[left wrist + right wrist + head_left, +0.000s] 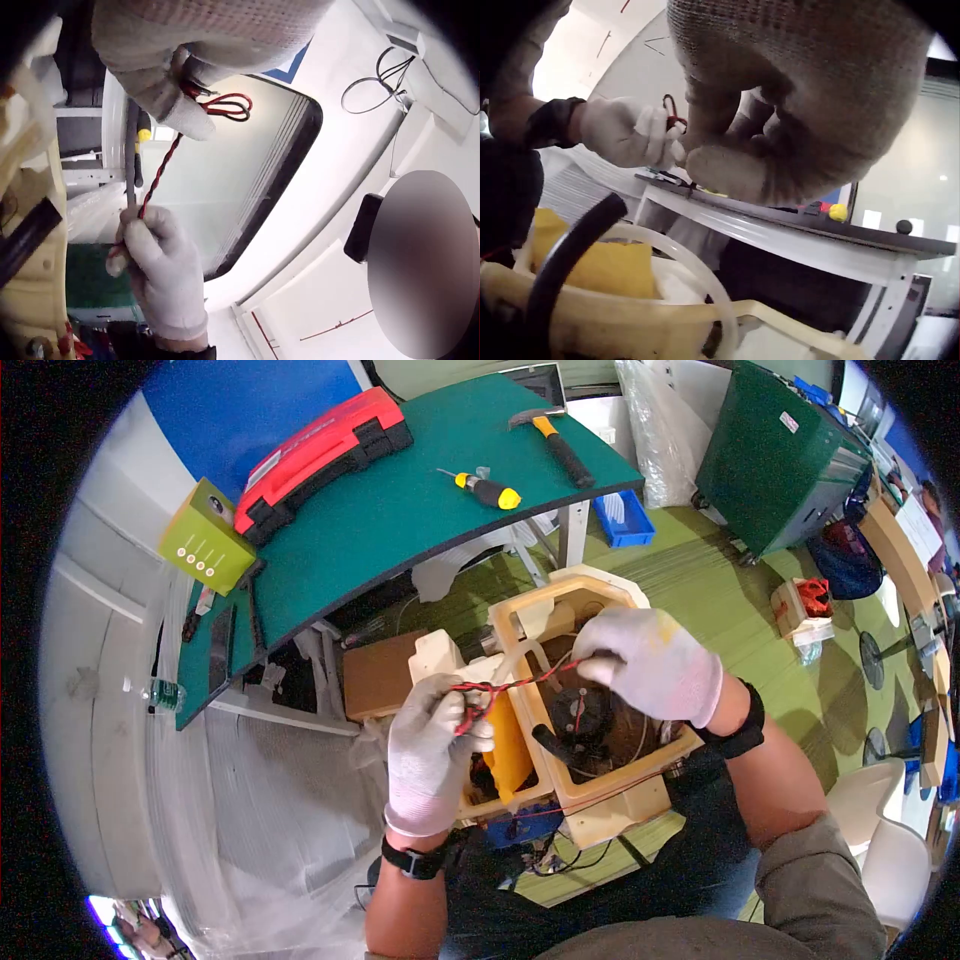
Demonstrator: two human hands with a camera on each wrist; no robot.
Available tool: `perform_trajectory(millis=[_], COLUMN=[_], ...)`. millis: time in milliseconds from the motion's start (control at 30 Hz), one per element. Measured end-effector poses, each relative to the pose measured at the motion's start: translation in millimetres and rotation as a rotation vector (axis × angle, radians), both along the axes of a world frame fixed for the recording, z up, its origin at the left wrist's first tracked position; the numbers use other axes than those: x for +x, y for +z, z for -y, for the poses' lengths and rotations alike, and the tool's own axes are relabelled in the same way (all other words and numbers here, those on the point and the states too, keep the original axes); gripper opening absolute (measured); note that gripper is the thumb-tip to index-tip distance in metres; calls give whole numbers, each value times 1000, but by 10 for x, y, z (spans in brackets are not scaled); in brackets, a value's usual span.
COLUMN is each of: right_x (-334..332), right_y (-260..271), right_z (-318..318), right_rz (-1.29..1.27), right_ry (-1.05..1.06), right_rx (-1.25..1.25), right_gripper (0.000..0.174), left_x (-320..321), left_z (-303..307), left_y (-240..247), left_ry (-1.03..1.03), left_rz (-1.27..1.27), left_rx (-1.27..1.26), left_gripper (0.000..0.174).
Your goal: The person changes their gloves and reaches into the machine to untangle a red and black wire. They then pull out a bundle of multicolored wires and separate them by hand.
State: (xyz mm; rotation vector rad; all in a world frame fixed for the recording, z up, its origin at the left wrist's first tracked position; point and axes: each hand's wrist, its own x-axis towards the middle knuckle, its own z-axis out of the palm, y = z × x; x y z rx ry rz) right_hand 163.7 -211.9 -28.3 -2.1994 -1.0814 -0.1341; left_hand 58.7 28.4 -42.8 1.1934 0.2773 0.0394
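Observation:
A twisted red-and-black wire (pixel 520 682) runs between my two gloved hands above a cream plastic housing (pixel 553 760). My left hand (pixel 425 755) pinches one part of it, and a wire loop (pixel 238 105) sticks out past the fingers in the left wrist view. Thumb and fingers of my right hand (pixel 655 665) pinch the other part, at the upper right of the housing. Below the hands, a black hose (pixel 577 255) and a translucent tube (pixel 697 270) rise from the housing. A yellow sheet (pixel 508 750) lies in its left compartment.
A green-topped table (pixel 400 490) stands ahead, bearing a hammer (pixel 560 445), a yellow-black screwdriver (pixel 488 490), a red tool case (pixel 320 460) and a green box (pixel 208 538). A cardboard box (pixel 380 675) sits beside the housing. At the right are a green cabinet (pixel 780 460) and a white chair (pixel 890 840).

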Motion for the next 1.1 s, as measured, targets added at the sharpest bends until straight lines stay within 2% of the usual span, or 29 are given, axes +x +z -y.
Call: perform_trajectory(millis=[67, 100, 200, 333, 400, 533, 600, 667, 733, 767, 800, 900, 1000, 1033, 1100], right_x=[26, 5, -69, -83, -122, -184, -232, -221, -244, -238, -257, -334, -389, -370, -323], right_y=[12, 36, 112, 176, 181, 168, 240, 239, 212, 149, 155, 176, 88, 29, -87], right_z=[-12, -20, -50, -62, -92, -103, -124, -144, -173, -195, -219, -338, -361, -353, -342], right_rz=[86, -68, -505, -930, -1053, -1239, -1311, -1161, -996, -893, -914, -960, -852, -790, -538], right_ry=[-34, -78, -189, -193, -197, -42, 51, 72, 95, 114, 92, 36, 57, 61, 150], right_rx=[101, 126, 211, 356, 438, 457, 472, 182, 0, -56, -35, 13, 51, 15, 148], right_gripper=[12, 12, 13, 17, 17, 15, 15, 21, 30, 42, 44, 49, 47, 39, 32], left_x=[0, -12, 14, -10, -21, -14, -20, -17, -30, -42, -51, -90, -114, -107, -97], left_z=[20, 34, 64, 41, 89, 144, 199, 223, 243, 252, 267, 361, 418, 377, 290], left_y=[8, 71, 49, 23, 10, -99, -96, -77, 11, 31, 33, -16, 10, 27, 162], left_ry=[-78, -97, -172, -289, -194, 56, 159, 271, 287, 284, 278, 243, 212, 112, -12], left_rz=[-4, -36, 122, 118, 121, 259, 262, 279, 266, 240, 213, 342, 340, 194, -105], left_rx=[38, 93, 510, 672, 742, 1002, 1026, 1071, 1067, 1067, 1065, 1256, 1241, 1055, 543], left_gripper=[23, 31, 35, 25, 21, 14, 11, 11, 12, 13, 14, 11, 10, 9, 13])
